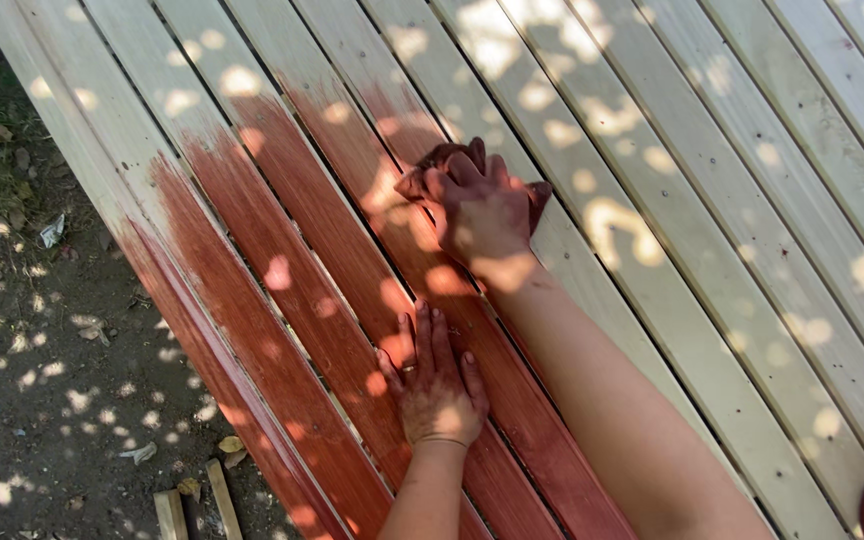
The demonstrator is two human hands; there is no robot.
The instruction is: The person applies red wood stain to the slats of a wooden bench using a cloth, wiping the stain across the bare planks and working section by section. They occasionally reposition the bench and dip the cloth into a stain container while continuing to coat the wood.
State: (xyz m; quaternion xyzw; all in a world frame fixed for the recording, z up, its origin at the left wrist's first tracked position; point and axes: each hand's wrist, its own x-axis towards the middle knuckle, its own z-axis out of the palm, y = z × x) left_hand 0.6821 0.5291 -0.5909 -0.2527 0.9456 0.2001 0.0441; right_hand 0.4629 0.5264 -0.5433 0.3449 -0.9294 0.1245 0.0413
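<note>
A slatted wooden panel is shown outdoors under dappled sunlight, above bare ground scattered with dry leaves. The slats at the left are coated in reddish-brown stain; those at the right are left pale. A stain-soaked rag is pressed onto a slat beneath the right hand, whose fingers are curled over it. The left hand is laid flat, fingers spread, on a stained slat nearby.

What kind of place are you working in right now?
Most likely outdoors, in a yard under trees. Dappled sunlight falls across the slats, bare dirt with dry leaves lies beside them, and wood offcuts sit on the ground. The right hand presses a stained rag to the slats.
</note>
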